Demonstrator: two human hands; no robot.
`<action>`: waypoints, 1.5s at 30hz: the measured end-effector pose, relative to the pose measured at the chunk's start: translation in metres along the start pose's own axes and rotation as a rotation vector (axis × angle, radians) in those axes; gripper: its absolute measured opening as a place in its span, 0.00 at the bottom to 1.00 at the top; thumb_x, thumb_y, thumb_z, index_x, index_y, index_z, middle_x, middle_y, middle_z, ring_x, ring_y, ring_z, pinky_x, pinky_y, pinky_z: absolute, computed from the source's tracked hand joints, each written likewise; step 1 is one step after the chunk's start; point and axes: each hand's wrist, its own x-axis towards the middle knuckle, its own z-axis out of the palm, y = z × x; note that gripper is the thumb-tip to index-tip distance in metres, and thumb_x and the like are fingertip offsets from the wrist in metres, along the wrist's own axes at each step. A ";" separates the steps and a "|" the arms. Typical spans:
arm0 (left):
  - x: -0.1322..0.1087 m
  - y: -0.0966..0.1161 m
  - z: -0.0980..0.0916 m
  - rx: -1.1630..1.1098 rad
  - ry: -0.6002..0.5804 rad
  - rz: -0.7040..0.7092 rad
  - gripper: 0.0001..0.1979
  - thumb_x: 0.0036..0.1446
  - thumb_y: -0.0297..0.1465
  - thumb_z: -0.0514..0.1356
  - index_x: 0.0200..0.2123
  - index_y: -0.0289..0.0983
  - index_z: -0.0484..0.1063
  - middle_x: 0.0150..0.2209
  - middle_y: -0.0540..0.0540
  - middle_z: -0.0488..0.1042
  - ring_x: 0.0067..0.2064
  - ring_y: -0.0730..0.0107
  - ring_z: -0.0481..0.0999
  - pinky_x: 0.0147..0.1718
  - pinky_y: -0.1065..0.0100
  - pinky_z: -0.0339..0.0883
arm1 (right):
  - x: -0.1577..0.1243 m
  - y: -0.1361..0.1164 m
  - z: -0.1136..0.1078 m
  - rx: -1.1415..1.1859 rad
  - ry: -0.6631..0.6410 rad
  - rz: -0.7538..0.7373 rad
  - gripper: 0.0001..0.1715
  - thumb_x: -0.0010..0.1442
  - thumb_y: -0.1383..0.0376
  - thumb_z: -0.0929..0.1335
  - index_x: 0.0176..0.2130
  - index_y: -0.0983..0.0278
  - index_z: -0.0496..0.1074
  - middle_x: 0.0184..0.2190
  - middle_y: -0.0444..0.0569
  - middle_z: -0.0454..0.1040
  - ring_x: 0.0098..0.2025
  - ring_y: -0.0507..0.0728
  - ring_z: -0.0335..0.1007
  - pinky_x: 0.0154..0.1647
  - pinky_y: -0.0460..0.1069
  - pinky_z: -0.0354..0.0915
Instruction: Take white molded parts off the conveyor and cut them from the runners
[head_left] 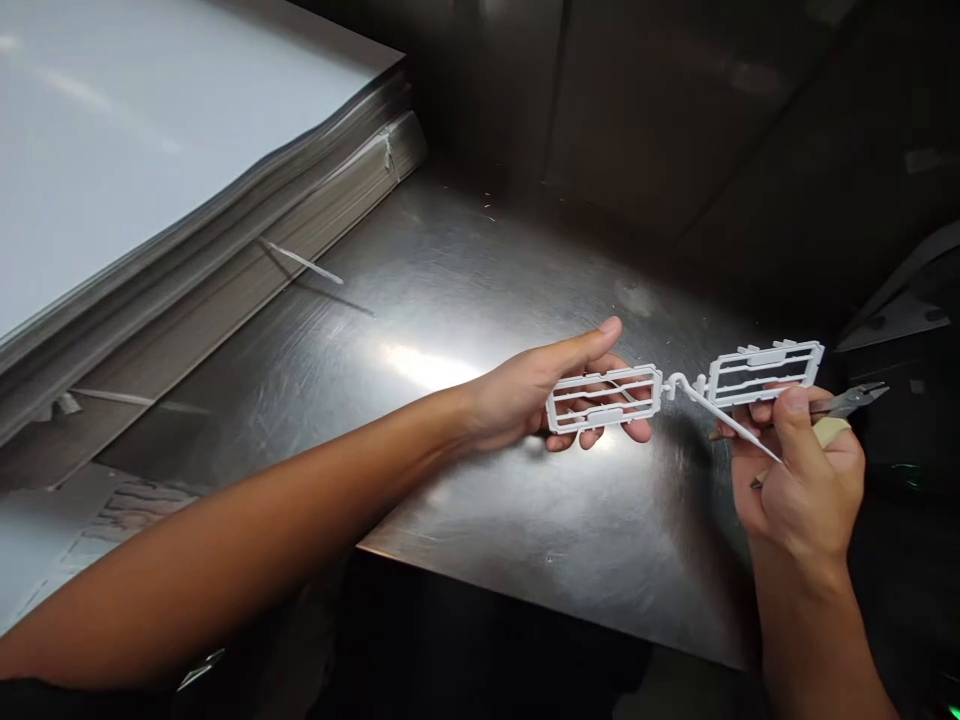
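Observation:
Two white slotted plastic frames are joined by a thin curved runner (pixel 677 384) with a pointed sprue (pixel 739 428). My left hand (pixel 536 390) holds the left frame (pixel 606 398); its fingers lie behind the slots and its thumb is raised away. My right hand (pixel 810 475) pinches the lower edge of the right frame (pixel 766 370) between thumb and fingers. That same hand also keeps a pair of pliers (pixel 851 400) in its grip, metal jaws pointing right, with a pale yellow handle part (pixel 831 432) showing. Most of the plier handles are hidden by the palm.
Both hands are above a scratched metal tabletop (pixel 480 530), whose front edge runs below them. A thick stack of large white-topped sheets (pixel 187 130) stands at the left, with a loose strap end (pixel 304 262) sticking out. A dark metal wall (pixel 637 120) rises behind.

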 end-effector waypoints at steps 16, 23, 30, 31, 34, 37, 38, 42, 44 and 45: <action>0.002 0.002 0.004 -0.041 0.034 0.018 0.36 0.70 0.64 0.64 0.48 0.34 0.78 0.48 0.34 0.83 0.28 0.72 0.72 0.16 0.77 0.58 | -0.002 -0.003 0.001 0.058 -0.024 0.005 0.27 0.62 0.56 0.88 0.35 0.61 0.73 0.32 0.46 0.63 0.31 0.57 0.58 0.33 0.51 0.68; 0.003 0.002 0.004 -0.048 0.055 0.001 0.37 0.71 0.65 0.62 0.48 0.32 0.77 0.45 0.32 0.84 0.25 0.72 0.70 0.15 0.78 0.58 | -0.007 -0.001 0.002 0.100 -0.030 0.004 0.31 0.67 0.54 0.88 0.38 0.62 0.68 0.32 0.43 0.66 0.31 0.53 0.60 0.36 0.48 0.70; 0.000 0.005 0.001 -0.057 0.070 -0.062 0.41 0.76 0.67 0.48 0.47 0.33 0.76 0.42 0.29 0.83 0.24 0.70 0.72 0.16 0.76 0.57 | -0.009 -0.003 0.003 0.100 -0.048 0.007 0.32 0.68 0.53 0.88 0.37 0.63 0.68 0.30 0.42 0.66 0.30 0.53 0.63 0.35 0.48 0.71; 0.000 0.006 0.001 -0.062 0.072 -0.071 0.42 0.77 0.66 0.45 0.47 0.32 0.76 0.42 0.28 0.83 0.24 0.69 0.72 0.16 0.76 0.57 | -0.009 -0.003 0.003 0.102 -0.052 0.007 0.32 0.69 0.53 0.87 0.37 0.62 0.68 0.30 0.42 0.66 0.30 0.53 0.63 0.36 0.48 0.71; 0.000 0.007 0.001 -0.080 0.092 -0.090 0.44 0.80 0.63 0.37 0.48 0.32 0.75 0.41 0.27 0.83 0.23 0.69 0.72 0.15 0.76 0.56 | -0.010 -0.001 0.002 0.113 -0.054 -0.001 0.30 0.70 0.53 0.86 0.37 0.62 0.68 0.30 0.42 0.66 0.30 0.54 0.63 0.36 0.49 0.71; 0.001 0.008 0.002 -0.091 0.126 -0.102 0.45 0.80 0.63 0.35 0.48 0.31 0.75 0.39 0.26 0.83 0.22 0.69 0.72 0.15 0.77 0.55 | -0.011 0.000 0.002 0.127 -0.066 -0.006 0.29 0.71 0.54 0.86 0.38 0.61 0.68 0.30 0.42 0.66 0.30 0.54 0.63 0.36 0.49 0.70; 0.001 0.008 0.003 -0.094 0.136 -0.108 0.45 0.79 0.63 0.35 0.48 0.31 0.75 0.39 0.26 0.83 0.21 0.69 0.71 0.15 0.76 0.55 | -0.011 0.000 0.002 0.131 -0.070 -0.007 0.29 0.71 0.53 0.86 0.38 0.61 0.68 0.30 0.41 0.66 0.30 0.54 0.62 0.36 0.49 0.70; 0.000 0.009 0.002 -0.085 0.184 -0.123 0.45 0.78 0.64 0.36 0.47 0.31 0.75 0.37 0.24 0.82 0.17 0.73 0.65 0.15 0.76 0.53 | -0.012 0.000 0.004 0.120 -0.079 -0.016 0.31 0.71 0.51 0.85 0.38 0.61 0.67 0.29 0.41 0.66 0.30 0.54 0.62 0.36 0.49 0.70; -0.001 0.008 0.001 -0.074 0.208 -0.122 0.46 0.78 0.66 0.38 0.47 0.31 0.76 0.37 0.24 0.82 0.16 0.76 0.60 0.14 0.77 0.50 | -0.012 0.000 0.005 0.106 -0.079 -0.030 0.31 0.72 0.50 0.85 0.38 0.61 0.67 0.29 0.41 0.66 0.29 0.54 0.62 0.36 0.49 0.69; -0.001 0.008 0.000 -0.070 0.215 -0.121 0.45 0.77 0.67 0.40 0.47 0.31 0.76 0.36 0.24 0.82 0.15 0.77 0.59 0.14 0.77 0.48 | -0.012 0.001 0.005 0.100 -0.077 -0.042 0.31 0.72 0.50 0.85 0.38 0.61 0.67 0.29 0.41 0.66 0.29 0.54 0.61 0.36 0.49 0.69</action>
